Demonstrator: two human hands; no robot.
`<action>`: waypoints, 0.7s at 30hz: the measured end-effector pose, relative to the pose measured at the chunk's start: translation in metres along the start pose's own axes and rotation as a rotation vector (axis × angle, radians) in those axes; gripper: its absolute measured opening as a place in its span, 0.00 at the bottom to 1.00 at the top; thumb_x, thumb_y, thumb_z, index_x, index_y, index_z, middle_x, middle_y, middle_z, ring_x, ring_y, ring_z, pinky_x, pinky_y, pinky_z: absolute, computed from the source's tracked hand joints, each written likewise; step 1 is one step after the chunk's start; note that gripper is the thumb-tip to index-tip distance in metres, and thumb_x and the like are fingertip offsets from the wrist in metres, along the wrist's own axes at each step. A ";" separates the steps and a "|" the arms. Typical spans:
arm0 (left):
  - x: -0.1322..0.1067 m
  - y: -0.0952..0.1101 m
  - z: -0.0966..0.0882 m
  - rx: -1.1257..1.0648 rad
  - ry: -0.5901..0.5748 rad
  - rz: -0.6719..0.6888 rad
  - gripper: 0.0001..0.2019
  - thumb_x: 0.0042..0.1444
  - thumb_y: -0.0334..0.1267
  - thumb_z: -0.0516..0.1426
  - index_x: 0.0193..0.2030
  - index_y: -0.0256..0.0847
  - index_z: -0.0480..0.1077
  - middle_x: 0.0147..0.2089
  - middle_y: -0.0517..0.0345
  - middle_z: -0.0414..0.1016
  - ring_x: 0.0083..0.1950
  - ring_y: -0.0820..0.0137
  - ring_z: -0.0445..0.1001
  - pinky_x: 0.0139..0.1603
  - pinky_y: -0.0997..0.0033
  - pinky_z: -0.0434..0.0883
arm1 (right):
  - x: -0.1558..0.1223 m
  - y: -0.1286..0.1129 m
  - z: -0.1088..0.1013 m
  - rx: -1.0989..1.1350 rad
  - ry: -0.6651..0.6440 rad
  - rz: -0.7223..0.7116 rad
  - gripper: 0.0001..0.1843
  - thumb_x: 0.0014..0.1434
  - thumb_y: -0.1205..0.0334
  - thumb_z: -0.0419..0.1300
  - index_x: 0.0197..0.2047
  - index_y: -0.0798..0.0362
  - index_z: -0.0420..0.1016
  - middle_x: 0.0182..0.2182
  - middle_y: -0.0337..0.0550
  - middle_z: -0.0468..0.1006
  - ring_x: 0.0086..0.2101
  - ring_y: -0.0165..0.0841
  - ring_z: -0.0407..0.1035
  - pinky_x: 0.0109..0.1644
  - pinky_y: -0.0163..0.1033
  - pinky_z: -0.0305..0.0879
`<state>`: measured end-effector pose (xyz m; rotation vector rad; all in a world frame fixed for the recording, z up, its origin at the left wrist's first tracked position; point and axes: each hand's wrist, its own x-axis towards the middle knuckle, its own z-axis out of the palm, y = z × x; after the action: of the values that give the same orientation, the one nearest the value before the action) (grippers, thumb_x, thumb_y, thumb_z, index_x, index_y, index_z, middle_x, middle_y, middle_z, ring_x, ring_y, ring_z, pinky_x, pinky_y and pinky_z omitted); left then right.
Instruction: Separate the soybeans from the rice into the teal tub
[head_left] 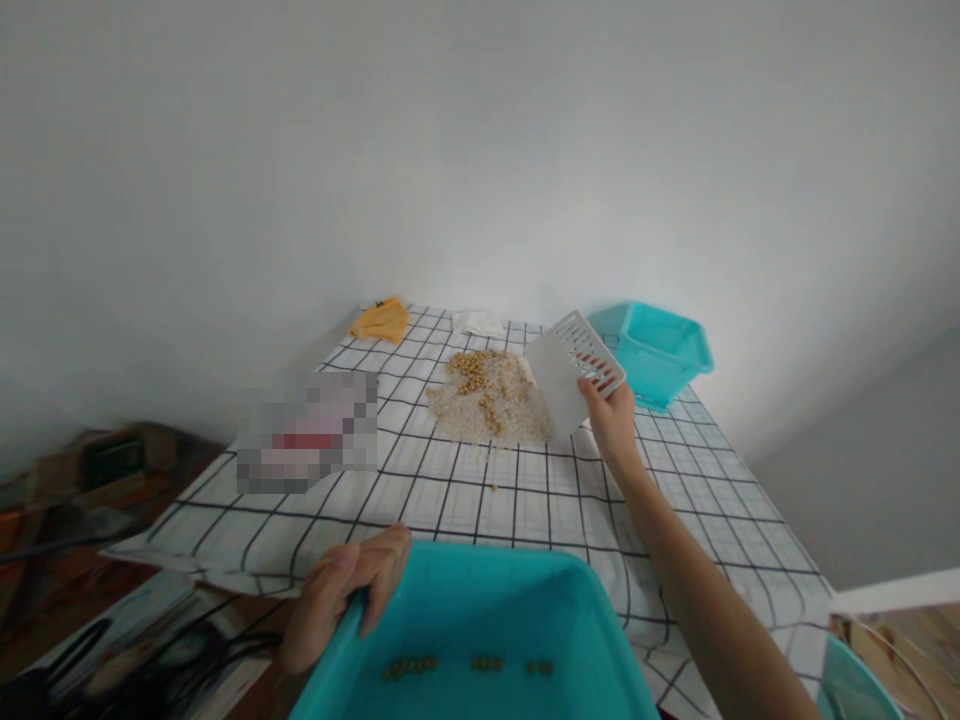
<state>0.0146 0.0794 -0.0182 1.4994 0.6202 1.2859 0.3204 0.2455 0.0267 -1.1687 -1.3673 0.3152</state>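
My left hand [356,580] is closed over the left rim of a teal plastic bin [495,565] at the table's near edge. Rows of small yellow-brown bits show low inside the bin. Further off, my right hand [616,418] grips a white plastic sheet-like piece [555,375] with slots along its right end. It is tilted, its lower left side against the right side of a spread pile of pale grains [517,410]. Yellow beans [469,368] lie mostly at the pile's upper left, with a few in its middle. One stray bean [493,487] sits nearer me.
A second teal bin [664,345] stands at the back right. An orange cloth [382,320] and a white cloth [478,323] lie at the back. A blurred-out package [307,435] rests on the left of the checked tablecloth [427,505]. Cables [202,650] clutter the lower left.
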 end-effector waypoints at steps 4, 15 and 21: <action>0.000 0.000 0.000 0.012 -0.013 0.003 0.32 0.74 0.46 0.36 0.17 0.42 0.60 0.18 0.58 0.60 0.25 0.65 0.60 0.36 0.60 0.64 | 0.001 0.007 -0.003 -0.020 0.070 0.032 0.13 0.54 0.57 0.60 0.40 0.53 0.79 0.35 0.47 0.84 0.38 0.45 0.76 0.45 0.47 0.70; 0.001 -0.002 -0.001 0.034 -0.018 0.003 0.33 0.73 0.48 0.36 0.17 0.42 0.59 0.17 0.57 0.61 0.25 0.65 0.60 0.35 0.61 0.64 | 0.005 0.029 0.000 0.043 -0.031 0.083 0.16 0.53 0.56 0.61 0.44 0.53 0.80 0.39 0.47 0.85 0.40 0.45 0.77 0.46 0.48 0.72; -0.001 -0.003 0.000 0.033 -0.001 0.018 0.33 0.73 0.47 0.36 0.17 0.42 0.60 0.17 0.57 0.61 0.24 0.65 0.60 0.34 0.61 0.63 | 0.001 0.027 0.005 0.122 -0.098 0.068 0.18 0.54 0.54 0.63 0.46 0.52 0.80 0.44 0.48 0.85 0.45 0.47 0.77 0.52 0.52 0.71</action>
<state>0.0146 0.0800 -0.0209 1.5355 0.6312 1.2937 0.3283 0.2604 0.0056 -1.1118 -1.3755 0.5040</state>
